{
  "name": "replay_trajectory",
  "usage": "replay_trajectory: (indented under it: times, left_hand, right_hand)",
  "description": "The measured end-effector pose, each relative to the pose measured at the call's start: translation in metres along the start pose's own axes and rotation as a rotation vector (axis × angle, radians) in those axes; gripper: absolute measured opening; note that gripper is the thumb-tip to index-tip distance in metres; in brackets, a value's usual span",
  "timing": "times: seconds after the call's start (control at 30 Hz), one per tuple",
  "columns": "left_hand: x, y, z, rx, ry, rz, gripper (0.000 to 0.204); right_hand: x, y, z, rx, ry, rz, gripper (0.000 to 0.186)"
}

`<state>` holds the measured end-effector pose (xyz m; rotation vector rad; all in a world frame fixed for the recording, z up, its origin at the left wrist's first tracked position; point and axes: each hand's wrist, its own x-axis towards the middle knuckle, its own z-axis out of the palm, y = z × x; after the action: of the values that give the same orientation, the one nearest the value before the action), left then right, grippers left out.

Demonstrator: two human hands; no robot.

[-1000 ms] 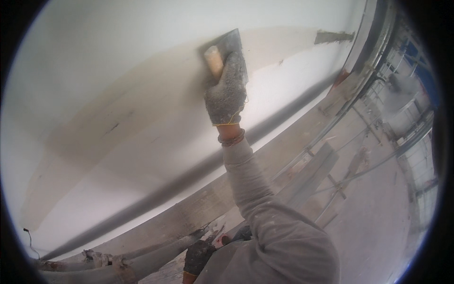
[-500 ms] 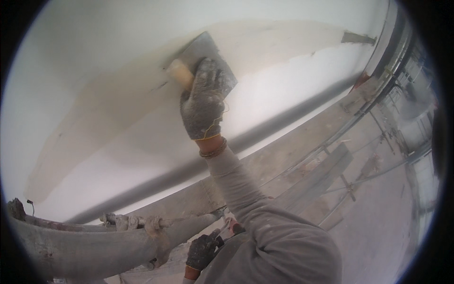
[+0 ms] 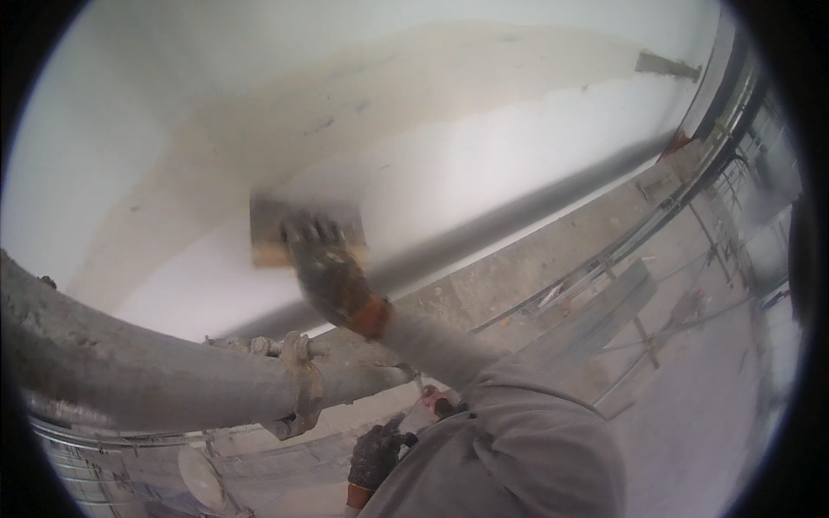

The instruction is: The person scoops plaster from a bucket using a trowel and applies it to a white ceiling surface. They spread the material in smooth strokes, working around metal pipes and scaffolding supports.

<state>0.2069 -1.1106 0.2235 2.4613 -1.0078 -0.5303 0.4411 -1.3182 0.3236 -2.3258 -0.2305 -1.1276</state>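
Note:
My right hand [image 3: 326, 263], in a dusty dark glove, is closed around the handle of a plastering trowel [image 3: 266, 220]. The trowel's flat blade is on or very near the pale wall [image 3: 449, 164], by the lower border of a beige plastered band [image 3: 285, 112]; motion blurs it. Low in the middle, my left hand [image 3: 376, 456], also gloved, has its fingers curled beside a pale, flat-looking piece with a reddish part [image 3: 429, 397]. My sleeve partly covers that piece, so its kind is unclear.
A thick grey scaffold pipe [image 3: 173, 380] with a clamp [image 3: 300, 384] crosses the lower left, close to my arms. A grey ledge [image 3: 484, 276] runs below the wall. Planks [image 3: 596, 324] and poles lie beyond at right. A dark notch [image 3: 667, 66] marks the wall's upper right.
My right hand has swept the trowel down and left, from the beige band to its lower border, and the trowel has turned. The view has shifted, showing more pipe. My left hand stays low.

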Motion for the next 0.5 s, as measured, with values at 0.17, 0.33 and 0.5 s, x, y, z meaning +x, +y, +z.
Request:
replay_trajectory:
  times: [0.17,0.33,0.5]
  left_hand:
    - [0.013,-0.003,0.013,-0.459,0.171,0.228,0.024]
    - [0.065,0.004,0.008,-0.313,0.01,0.513,0.033]
    - [0.102,0.044,-0.036,-0.856,-0.179,0.372,0.03]
  right_hand:
    - [-0.073,0.044,-0.125,0.513,-0.068,0.325,0.041]
    - [-0.169,0.06,-0.249,0.991,-0.153,0.595,0.031]
    - [-0.152,0.055,-0.306,0.656,-0.392,0.121,0.03]
